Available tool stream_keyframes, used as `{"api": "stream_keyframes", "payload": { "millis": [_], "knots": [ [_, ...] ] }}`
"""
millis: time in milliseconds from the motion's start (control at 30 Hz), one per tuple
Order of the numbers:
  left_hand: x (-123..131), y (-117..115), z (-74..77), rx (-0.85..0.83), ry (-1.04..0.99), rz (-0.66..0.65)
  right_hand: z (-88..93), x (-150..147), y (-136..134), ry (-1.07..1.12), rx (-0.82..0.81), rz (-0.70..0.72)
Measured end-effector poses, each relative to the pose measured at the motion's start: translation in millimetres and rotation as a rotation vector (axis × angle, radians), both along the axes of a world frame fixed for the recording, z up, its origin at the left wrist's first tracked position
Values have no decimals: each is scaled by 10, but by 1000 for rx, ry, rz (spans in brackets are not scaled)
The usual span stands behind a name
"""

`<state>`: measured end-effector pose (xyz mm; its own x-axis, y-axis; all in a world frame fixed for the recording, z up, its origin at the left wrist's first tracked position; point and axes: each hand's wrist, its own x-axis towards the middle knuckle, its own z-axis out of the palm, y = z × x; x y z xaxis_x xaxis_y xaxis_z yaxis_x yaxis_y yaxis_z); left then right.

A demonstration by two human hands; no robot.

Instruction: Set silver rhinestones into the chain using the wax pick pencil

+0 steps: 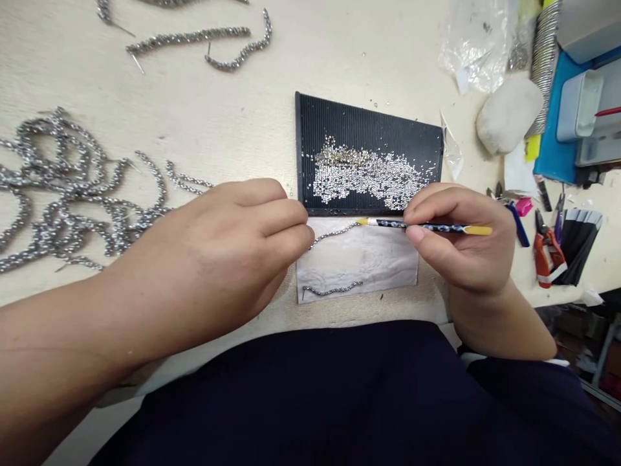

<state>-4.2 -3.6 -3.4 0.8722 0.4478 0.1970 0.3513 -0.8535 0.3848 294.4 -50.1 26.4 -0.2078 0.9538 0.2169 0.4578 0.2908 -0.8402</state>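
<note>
My left hand is closed, its fingertips pinching one end of a thin strand covered in silvery stones. In my right hand is a patterned picking pencil, held level between thumb and fingers. The pencil's yellow tip is at the strand's far end, seeming to touch it. Beneath lies a whitish cloth, with a shorter studded strand along its lower edge. Just beyond the cloth, a black ridged tray holds a spread of tiny shiny rhinestones.
Many finished-looking studded strands lie tangled at left, and a few more at the back. To the right are a white lump, a clear plastic bag, orange-handled pliers and a blue tray.
</note>
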Motion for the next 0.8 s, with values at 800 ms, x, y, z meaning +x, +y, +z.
{"api": "stream_keyframes", "payload": {
  "millis": [800],
  "knots": [
    [-23, 13, 37, -10, 21, -1, 8, 20, -4, 2, -26, 0]
  ]
}}
